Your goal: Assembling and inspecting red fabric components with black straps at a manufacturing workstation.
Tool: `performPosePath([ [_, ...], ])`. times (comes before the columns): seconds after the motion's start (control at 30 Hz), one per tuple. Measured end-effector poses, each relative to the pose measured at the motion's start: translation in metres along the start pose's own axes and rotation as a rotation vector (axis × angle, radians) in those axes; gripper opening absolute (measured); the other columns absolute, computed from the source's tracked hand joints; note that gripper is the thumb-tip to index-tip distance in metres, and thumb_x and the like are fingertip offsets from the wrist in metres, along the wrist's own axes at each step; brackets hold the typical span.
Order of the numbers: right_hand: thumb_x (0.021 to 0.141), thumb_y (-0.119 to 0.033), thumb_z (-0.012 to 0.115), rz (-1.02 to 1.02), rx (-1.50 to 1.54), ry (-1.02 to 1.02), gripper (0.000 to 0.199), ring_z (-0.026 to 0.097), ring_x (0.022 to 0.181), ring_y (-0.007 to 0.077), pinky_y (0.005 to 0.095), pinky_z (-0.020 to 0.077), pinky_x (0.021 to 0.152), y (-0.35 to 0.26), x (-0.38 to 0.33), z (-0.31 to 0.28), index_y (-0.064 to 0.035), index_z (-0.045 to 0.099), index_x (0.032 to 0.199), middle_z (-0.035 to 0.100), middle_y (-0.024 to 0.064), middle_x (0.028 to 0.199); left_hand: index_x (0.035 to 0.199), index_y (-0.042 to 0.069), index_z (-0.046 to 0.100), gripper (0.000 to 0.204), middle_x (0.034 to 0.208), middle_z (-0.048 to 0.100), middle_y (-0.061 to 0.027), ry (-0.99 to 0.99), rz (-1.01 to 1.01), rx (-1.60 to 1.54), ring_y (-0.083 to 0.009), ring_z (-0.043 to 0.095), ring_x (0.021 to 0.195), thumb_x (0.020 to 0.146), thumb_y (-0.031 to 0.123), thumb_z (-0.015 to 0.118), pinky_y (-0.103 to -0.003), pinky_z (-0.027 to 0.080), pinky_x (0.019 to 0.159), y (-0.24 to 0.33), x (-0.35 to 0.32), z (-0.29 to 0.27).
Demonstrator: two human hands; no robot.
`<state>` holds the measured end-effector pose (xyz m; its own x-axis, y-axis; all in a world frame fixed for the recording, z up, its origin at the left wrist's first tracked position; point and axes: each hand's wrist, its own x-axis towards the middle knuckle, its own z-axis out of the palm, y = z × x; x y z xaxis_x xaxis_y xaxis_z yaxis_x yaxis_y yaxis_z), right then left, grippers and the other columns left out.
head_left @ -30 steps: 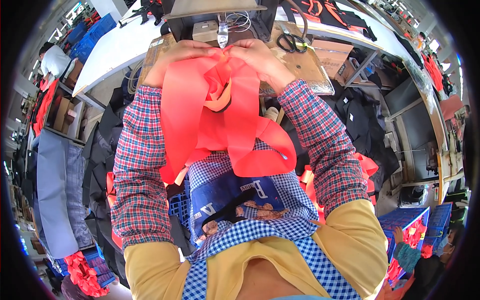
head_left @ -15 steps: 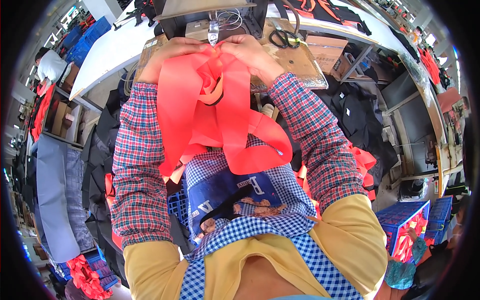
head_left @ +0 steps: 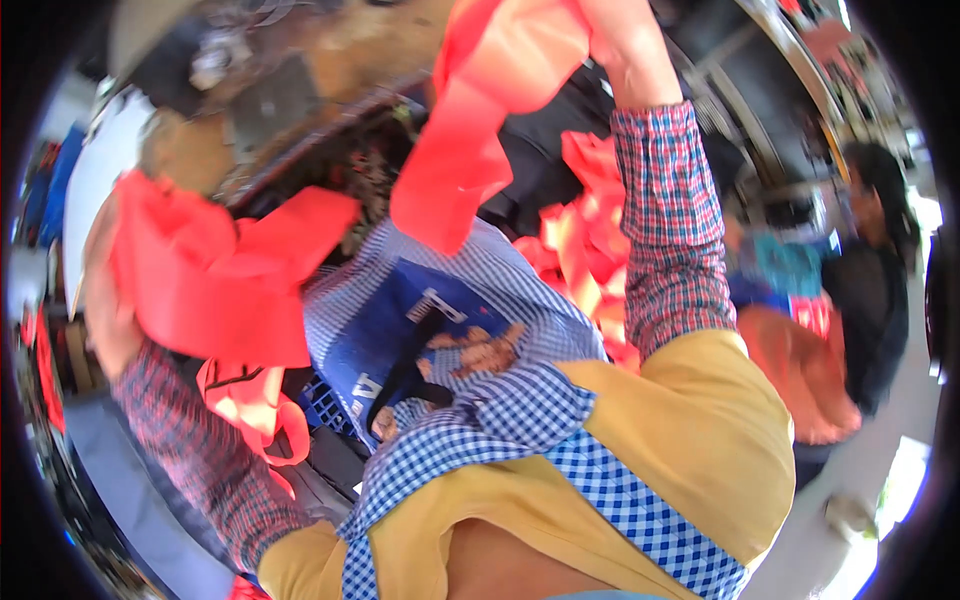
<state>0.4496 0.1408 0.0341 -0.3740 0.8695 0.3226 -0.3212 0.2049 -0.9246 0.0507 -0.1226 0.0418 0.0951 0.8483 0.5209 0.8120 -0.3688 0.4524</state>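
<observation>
Two pieces of red fabric are being held, one per hand, well apart from each other. The left hand (head_left: 105,305) is being kept at the far left of the view, closed on a bunched red fabric piece (head_left: 215,275) that is spreading rightward from the grip; fingers are mostly hidden under the cloth, so the exact grip cannot be made out. The right hand (head_left: 610,30) is being raised at the top of the view, cut partly by the frame edge, gripping a second red fabric strip (head_left: 470,140) that is hanging down and left from it. Both forearms are being covered by red-and-blue plaid sleeves (head_left: 670,220). Below and between the two pieces, a blue-and-white checked bag (head_left: 420,320) with a dark blue printed panel is lying in the lap area. A heap of more red fabric (head_left: 580,250) is sitting just beside the right sleeve, behind the bag. A wooden worktable (head_left: 330,60) is being seen blurred along the top left, with its near edge running just above the left-hand piece. Motion blur is affecting the whole view. Another person (head_left: 870,260) in dark clothing is standing at the right edge, well apart.
</observation>
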Motion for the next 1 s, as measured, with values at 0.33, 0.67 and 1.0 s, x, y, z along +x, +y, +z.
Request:
performPosePath([
  [0.33, 0.087, -0.013, 0.065, -0.07, -0.205, 0.706, 0.011, 0.057, 0.071, 0.0066, 0.0213, 0.0447, 0.063, 0.07, -0.128, -0.24, -0.0016, 0.068, 0.087, 0.065, 0.0002, 0.081, 0.118, -0.002, 0.057, 0.033, 0.109, 0.063, -0.0081, 0.216, -0.792, -0.551, -0.0138, 0.059, 0.099, 0.094, 0.019, 0.059, -0.027, 0.046, 0.089, 0.054, -0.035, 0.049],
  [0.67, 0.08, -0.04, 0.07, 0.079, -1.194, 0.52, 0.057, 0.058, 0.107, 0.037, 0.0417, 0.046, 0.092, 0.154, -0.185, -0.223, 0.0047, 0.059, 0.114, 0.061, 0.0231, 0.112, 0.113, -0.004, 0.06, 0.028, 0.103, 0.063, -0.0057, -0.05, -0.616, -0.31, -0.0102, 0.057, 0.093, 0.091, 0.013, 0.062, -0.024, 0.044, 0.087, 0.146, -0.019, 0.103],
  [1.0, 0.076, -0.04, 0.07, 0.43, -1.314, 0.185, 0.064, 0.048, 0.118, 0.037, 0.0496, 0.042, 0.094, 0.235, -0.221, -0.19, -0.0005, 0.05, 0.122, 0.052, 0.0189, 0.123, 0.107, -0.005, 0.061, 0.027, 0.099, 0.063, -0.0057, -0.25, -0.601, -0.306, -0.0118, 0.058, 0.091, 0.086, 0.01, 0.068, -0.025, 0.044, 0.084, 0.159, -0.018, 0.16],
])
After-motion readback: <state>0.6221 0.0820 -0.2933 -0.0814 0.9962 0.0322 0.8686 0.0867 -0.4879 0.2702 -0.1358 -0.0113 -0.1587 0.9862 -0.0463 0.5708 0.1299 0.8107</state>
